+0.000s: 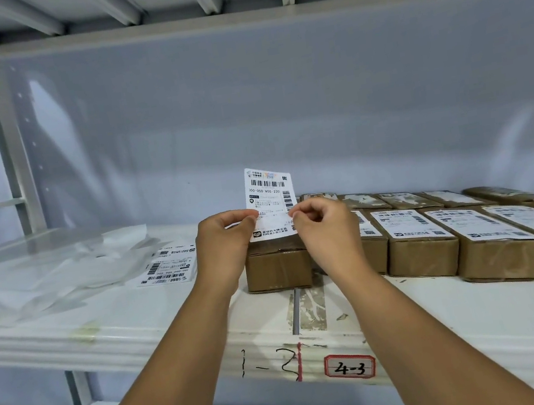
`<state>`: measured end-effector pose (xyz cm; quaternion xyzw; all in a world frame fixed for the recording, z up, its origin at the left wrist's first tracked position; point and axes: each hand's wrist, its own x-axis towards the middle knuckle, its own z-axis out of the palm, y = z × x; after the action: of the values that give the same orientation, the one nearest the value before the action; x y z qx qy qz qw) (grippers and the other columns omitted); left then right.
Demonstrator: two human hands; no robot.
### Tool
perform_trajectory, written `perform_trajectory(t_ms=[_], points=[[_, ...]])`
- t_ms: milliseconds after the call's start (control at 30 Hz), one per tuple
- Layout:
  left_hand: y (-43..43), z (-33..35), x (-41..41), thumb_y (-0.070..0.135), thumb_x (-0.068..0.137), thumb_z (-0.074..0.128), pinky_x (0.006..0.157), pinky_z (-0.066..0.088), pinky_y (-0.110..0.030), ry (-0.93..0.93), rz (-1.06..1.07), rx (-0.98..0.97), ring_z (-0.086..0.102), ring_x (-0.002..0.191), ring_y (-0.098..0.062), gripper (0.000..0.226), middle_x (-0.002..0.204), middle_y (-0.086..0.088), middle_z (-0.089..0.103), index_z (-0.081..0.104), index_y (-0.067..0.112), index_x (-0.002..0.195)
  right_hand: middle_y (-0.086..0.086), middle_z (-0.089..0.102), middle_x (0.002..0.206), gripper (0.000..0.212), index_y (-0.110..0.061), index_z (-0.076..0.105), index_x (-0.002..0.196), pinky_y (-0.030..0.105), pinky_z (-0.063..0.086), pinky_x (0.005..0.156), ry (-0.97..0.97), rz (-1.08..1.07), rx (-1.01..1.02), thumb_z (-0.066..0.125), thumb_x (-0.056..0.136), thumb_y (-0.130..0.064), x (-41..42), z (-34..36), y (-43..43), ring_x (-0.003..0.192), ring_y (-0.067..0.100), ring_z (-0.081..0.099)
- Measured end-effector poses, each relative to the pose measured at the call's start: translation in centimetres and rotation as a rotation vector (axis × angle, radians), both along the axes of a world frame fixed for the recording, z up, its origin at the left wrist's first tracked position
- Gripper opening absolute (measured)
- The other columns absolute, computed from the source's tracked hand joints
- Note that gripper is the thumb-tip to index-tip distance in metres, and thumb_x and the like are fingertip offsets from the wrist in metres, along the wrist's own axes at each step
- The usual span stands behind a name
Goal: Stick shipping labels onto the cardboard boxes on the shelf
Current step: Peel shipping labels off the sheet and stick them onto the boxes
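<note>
Head view: the left hand (226, 239) and right hand (322, 225) each pinch the label (268, 195), one grip clamped on its lower left edge, the other on its lower right. The sheet stands upright, between the grips and mostly above them. The bare box (277, 266) sits just below both grips on the shelf (139, 332). I cannot tell if the backing is off. If it is, the loose top could likely curl onto itself or catch a finger. An uneven lowering would probably set it crooked or creased. Labelled boxes (420, 238) lie right of the right grip, and spare labels (167, 265) lie left of the left grip.
</note>
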<state>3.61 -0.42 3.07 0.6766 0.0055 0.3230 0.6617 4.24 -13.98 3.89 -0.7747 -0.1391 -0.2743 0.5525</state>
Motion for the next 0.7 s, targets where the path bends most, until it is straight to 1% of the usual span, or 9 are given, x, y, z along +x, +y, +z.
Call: perform_trajectory(t_ms=[67,133,300,367,467,533,567,633,700], points=[[0.03,-0.07,0.07,0.01,0.084,0.063,0.077,0.055,-0.032,0.024,0.02,0.027,0.068,0.082,-0.017,0.021,0.091,0.001,0.072,0.072,0.025,0.072,-0.013,0.06,0.066,0.013,-0.021,0.07,0.078,0.016,0.036,0.057,0.013,-0.01,-0.014,0.061,0.086,-0.017,0.12,-0.1,0.02,0.062,0.001,0.054],[-0.06,-0.04,0.04,0.011,0.084,0.063,0.076,0.054,-0.029,0.039,0.053,0.083,0.067,0.081,-0.015,0.019,0.09,0.003,0.072,0.072,0.024,0.074,-0.012,0.059,0.063,0.011,-0.02,0.07,0.078,0.018,0.036,0.057,0.026,-0.023,-0.026,0.061,0.084,-0.018,0.27,-0.19,0.07,0.06,0.002,0.052],[-0.28,0.05,-0.15,0.013,0.085,0.062,0.058,0.04,-0.006,0.05,0.169,0.237,0.06,0.073,-0.005,0.014,0.083,0.007,0.068,0.074,0.021,0.085,-0.012,0.058,0.064,0.01,-0.023,0.067,0.076,0.014,0.036,0.054,0.033,-0.03,-0.121,0.062,0.083,-0.019,0.31,-0.28,0.25,0.06,0.002,0.052],[-0.25,-0.05,-0.16,0.012,0.085,0.062,0.056,0.039,-0.002,0.048,0.185,0.258,0.058,0.071,-0.001,0.014,0.083,0.007,0.067,0.074,0.019,0.086,-0.012,0.056,0.063,0.01,-0.023,0.067,0.076,0.014,0.037,0.054,0.025,-0.028,-0.145,0.062,0.082,-0.018,0.29,-0.35,0.28,0.06,0.002,0.051],[-0.27,-0.08,-0.16,0.011,0.084,0.061,0.059,0.039,-0.003,0.042,0.197,0.264,0.059,0.074,-0.004,0.014,0.087,0.005,0.069,0.074,0.018,0.086,-0.012,0.055,0.062,0.009,-0.022,0.068,0.078,0.014,0.036,0.053,0.027,-0.038,-0.169,0.062,0.083,-0.018,0.4,-0.47,0.3,0.058,0.003,0.05],[-0.3,-0.08,-0.12,0.011,0.085,0.061,0.062,0.041,-0.011,0.04,0.207,0.27,0.059,0.078,-0.006,0.015,0.092,0.004,0.07,0.074,0.017,0.087,-0.012,0.055,0.062,0.009,-0.021,0.069,0.079,0.014,0.036,0.051,0.029,-0.044,-0.18,0.061,0.083,-0.019,0.49,-0.53,0.3,0.058,0.003,0.05],[-0.34,-0.04,-0.11,0.011,0.085,0.061,0.063,0.04,-0.013,0.043,0.216,0.284,0.059,0.079,-0.006,0.015,0.094,0.004,0.07,0.074,0.017,0.088,-0.012,0.055,0.061,0.009,-0.02,0.069,0.079,0.014,0.036,0.052,0.027,-0.045,-0.183,0.061,0.083,-0.019,0.52,-0.54,0.31,0.058,0.003,0.05],[-0.34,-0.08,-0.12,0.01,0.085,0.06,0.062,0.038,-0.011,0.039,0.233,0.323,0.059,0.081,-0.006,0.016,0.097,0.003,0.07,0.074,0.016,0.089,-0.012,0.055,0.061,0.01,-0.02,0.069,0.08,0.015,0.036,0.052,0.021,-0.05,-0.196,0.06,0.083,-0.018,0.55,-0.54,0.32,0.058,0.004,0.05],[-0.36,-0.21,-0.14,0.009,0.085,0.06,0.065,0.035,-0.008,0.021,0.248,0.369,0.058,0.08,-0.006,0.016,0.098,0.001,0.07,0.074,0.013,0.089,-0.012,0.055,0.062,0.01,-0.02,0.069,0.081,0.014,0.036,0.051,0.02,-0.056,-0.209,0.06,0.083,-0.018,0.51,-0.51,0.32,0.057,0.004,0.049]])
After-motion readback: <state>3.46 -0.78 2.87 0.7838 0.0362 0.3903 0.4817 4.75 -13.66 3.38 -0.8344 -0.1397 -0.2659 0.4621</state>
